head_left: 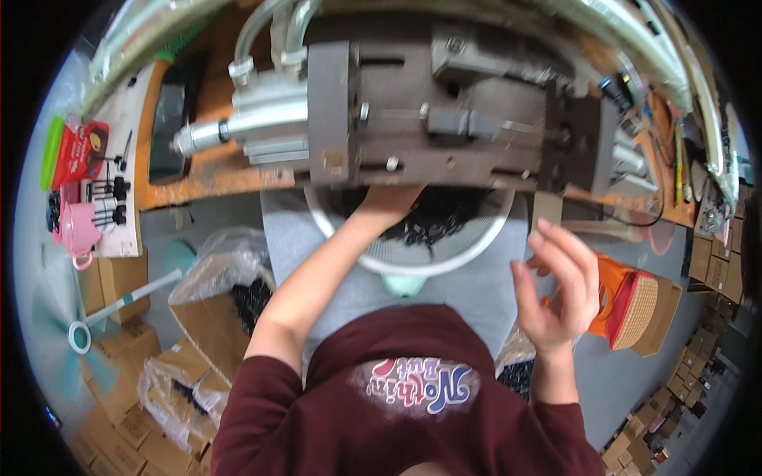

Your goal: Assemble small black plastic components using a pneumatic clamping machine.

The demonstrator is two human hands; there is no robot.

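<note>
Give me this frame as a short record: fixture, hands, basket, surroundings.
fixture: dark metal fixture with silver pneumatic cylinder at its left, two clear tubes attached
left hand: left hand over the basket, fingertips hidden under the fixture; grip unclear
right hand: right hand raised right of the basket, open, nothing visible held
basket: white-rimmed round basket holding black parts
left side: turquoise fan, pink mug
floor: cardboard boxes

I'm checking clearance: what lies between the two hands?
Head view: black pieces, the white basket rim and grey cloth, between left hand and right hand.
</note>
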